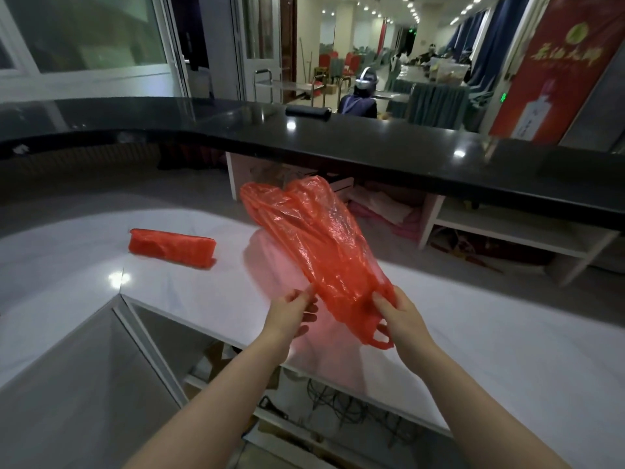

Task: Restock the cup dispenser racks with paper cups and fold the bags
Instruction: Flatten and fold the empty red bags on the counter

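A thin, crinkled, translucent red plastic bag [314, 252] hangs in the air at the centre of the frame, held above the smooth white marble-look desk [189, 292]. It is gathered into a long, wrinkled shape that rises toward the upper left, its loop handles [380, 336] drooping at the lower end. Its glossy film catches the light and throws a pink tint onto the desk beneath.

The left hand [292, 311] pinches the bag's lower edge between thumb and fingers [306, 296], the other fingers loosely extended beneath it. The right hand [400, 314] grips the bag near the handles, with the thumb on top and the fingers curled underneath, mostly hidden by the plastic.

At the left of the frame, a flat, oblong red plastic packet [172, 248] lies on the desk, well apart from the hands. Behind, a glossy black raised counter [372, 143] curves across the upper half, with a dark cylindrical object [308, 113] resting on it.
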Motion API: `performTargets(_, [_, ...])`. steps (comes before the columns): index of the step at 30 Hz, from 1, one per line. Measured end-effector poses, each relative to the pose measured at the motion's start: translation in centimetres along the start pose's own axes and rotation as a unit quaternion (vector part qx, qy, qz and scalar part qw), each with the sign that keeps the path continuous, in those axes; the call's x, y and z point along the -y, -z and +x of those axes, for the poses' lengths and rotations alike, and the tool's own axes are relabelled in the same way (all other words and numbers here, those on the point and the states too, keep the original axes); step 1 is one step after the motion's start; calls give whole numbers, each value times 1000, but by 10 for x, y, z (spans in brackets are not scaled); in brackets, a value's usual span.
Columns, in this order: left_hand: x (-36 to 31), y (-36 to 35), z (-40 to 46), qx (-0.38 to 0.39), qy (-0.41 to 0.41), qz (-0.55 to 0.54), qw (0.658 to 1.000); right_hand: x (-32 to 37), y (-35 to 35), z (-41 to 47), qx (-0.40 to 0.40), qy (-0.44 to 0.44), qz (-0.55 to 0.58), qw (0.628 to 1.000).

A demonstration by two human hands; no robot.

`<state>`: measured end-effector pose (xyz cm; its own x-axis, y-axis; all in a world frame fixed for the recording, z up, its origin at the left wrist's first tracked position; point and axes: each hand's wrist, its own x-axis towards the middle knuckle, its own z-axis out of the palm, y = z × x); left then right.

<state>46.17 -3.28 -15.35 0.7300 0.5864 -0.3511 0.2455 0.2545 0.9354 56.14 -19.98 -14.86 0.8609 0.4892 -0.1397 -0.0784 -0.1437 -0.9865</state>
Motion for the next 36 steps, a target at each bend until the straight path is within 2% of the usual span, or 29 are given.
performTargets(6, [0,5,3,-22,3,28,999,-8,4,-6,-20,3,-19,1000])
performTargets(11, [3,51,12,-112,-20,52,992,-21,18,-4,-36,-24,-49,998])
performTargets(15, [10,99,20,-175,-15,56,983,-33,22,3,-60,-28,-9,998])
performTargets(19, [10,151,26,-232,-10,43,972,-43,31,14,-166,-28,58,984])
performTargets(22, [8,184,26,-267,-21,27,963,-49,41,22,-241,-53,65,967])
performTargets(24, [9,201,25,-279,-16,25,960,-54,45,23,-210,-59,40,975])
performTargets(27, [12,217,23,-275,-5,30,961,-59,41,21,-135,-64,-57,987])
performTargets(30, [14,225,19,-275,-13,53,960,-59,40,23,-201,-48,-167,964])
performTargets(32, [15,229,15,-281,-23,73,957,-57,48,27,-269,-54,-185,944])
performTargets(34, [15,233,10,-284,-35,89,954,-52,56,28,-301,-98,-148,937])
performTargets(36, [14,237,6,-284,-47,117,950,-49,60,31,-306,-175,22,935])
